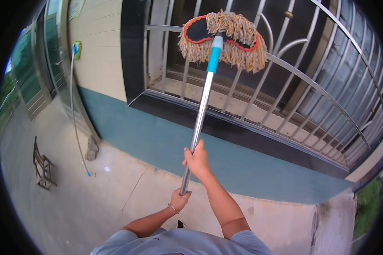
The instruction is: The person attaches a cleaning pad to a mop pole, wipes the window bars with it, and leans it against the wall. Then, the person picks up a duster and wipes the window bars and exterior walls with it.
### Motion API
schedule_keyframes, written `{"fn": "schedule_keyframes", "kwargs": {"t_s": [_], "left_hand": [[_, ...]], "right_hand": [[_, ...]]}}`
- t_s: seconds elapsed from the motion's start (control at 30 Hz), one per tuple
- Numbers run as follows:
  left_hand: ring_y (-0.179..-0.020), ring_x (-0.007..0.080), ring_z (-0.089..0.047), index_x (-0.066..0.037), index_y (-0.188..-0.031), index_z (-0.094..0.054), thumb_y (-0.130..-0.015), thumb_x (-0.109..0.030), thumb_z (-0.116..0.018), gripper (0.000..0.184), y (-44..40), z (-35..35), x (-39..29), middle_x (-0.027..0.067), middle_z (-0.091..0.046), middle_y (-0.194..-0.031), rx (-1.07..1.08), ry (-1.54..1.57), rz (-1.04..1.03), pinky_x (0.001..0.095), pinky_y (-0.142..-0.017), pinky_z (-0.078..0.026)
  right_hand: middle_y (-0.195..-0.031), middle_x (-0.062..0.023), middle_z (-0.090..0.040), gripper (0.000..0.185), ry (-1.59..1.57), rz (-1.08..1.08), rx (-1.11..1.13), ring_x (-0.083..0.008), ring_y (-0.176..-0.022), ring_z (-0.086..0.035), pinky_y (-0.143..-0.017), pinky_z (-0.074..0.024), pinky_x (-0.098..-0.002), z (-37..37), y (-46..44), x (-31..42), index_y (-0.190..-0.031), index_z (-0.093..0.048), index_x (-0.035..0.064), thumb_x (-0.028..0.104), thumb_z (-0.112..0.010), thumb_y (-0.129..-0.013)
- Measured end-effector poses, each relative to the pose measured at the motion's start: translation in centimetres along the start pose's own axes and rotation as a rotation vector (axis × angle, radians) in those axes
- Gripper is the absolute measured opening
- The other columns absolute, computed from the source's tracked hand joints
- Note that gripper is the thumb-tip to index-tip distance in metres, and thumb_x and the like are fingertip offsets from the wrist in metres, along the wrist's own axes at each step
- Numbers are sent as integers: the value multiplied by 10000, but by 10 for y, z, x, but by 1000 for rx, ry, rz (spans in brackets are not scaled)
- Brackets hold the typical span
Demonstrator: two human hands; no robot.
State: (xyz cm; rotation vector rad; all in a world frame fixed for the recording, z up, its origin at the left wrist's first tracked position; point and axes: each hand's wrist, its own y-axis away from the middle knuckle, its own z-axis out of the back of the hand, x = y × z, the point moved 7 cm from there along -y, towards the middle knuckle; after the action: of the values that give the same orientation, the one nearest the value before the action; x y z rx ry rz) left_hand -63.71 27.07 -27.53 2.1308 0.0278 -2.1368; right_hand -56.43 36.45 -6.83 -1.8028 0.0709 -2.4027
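Observation:
Both of my hands grip the metal pole of a mop [204, 95]. My left hand [180, 200], with a bracelet at the wrist, is wrapped round the pole's lower end. Higher up the pole, my right hand [196, 161] is closed round it. The mop's shaggy tan and grey head, with a black, red-edged centre and a turquoise socket, is raised in front of the window's metal bars [281, 63]. Whether the strands touch the bars, I cannot tell.
Below the window runs a dark sill [174, 112] above a blue-green wall band [127, 131]. At left, another long-handled mop [73, 93] leans on the wall near a stone [91, 149]. A small wooden chair [42, 165] stands on the concrete floor [115, 204]. Glass doors [30, 63] are far left.

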Motion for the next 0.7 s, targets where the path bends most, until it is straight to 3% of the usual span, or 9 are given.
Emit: {"fn": "schedule_keyframes", "kwargs": {"t_s": [0.17, 0.37, 0.43, 0.53, 0.7], "left_hand": [[-437, 72, -425, -48, -630, -523, -774, -174, -640, 224, 24, 18, 13, -19, -461, -505, -3, 105, 217, 257, -408, -350], [-379, 85, -423, -70, -616, -501, -783, -161, -618, 223, 81, 56, 79, -5, -459, -481, -63, 76, 334, 251, -351, -323], [-451, 110, -437, -22, -587, -503, -738, -221, -638, 284, 93, 77, 113, 30, -468, -495, -108, -106, 294, 312, -441, -374], [-462, 126, -438, -8, -573, -498, -721, -241, -636, 309, 115, 96, 139, 48, -471, -494, -112, -123, 385, 335, -461, -382], [-488, 126, -455, -2, -618, -546, -719, -239, -640, 274, 137, 115, 113, 59, -496, -511, -77, -198, 406, 335, -484, -398]], "right_hand": [[-619, -72, -506, 215, -101, 0, 19, -161, -448, -555, -397, -440, -311, -24, 8, -9, -925, -328, 19, 91, -518, -854], [-627, -76, -508, 218, -151, -59, 107, -167, -445, -555, -394, -439, -306, -86, 41, -89, -936, -333, 16, 90, -518, -849], [-624, -78, -512, 228, -225, -71, 112, -178, -443, -561, -403, -452, -310, -103, 53, -115, -948, -325, 12, 91, -513, -846], [-625, -85, -517, 240, -178, -148, 148, -191, -454, -576, -413, -469, -309, -122, 74, -133, -953, -312, 3, 86, -508, -843], [-635, -95, -525, 255, -82, -190, 195, -202, -480, -594, -431, -484, -313, -136, 89, -135, -959, -303, -10, 81, -510, -842]]}}
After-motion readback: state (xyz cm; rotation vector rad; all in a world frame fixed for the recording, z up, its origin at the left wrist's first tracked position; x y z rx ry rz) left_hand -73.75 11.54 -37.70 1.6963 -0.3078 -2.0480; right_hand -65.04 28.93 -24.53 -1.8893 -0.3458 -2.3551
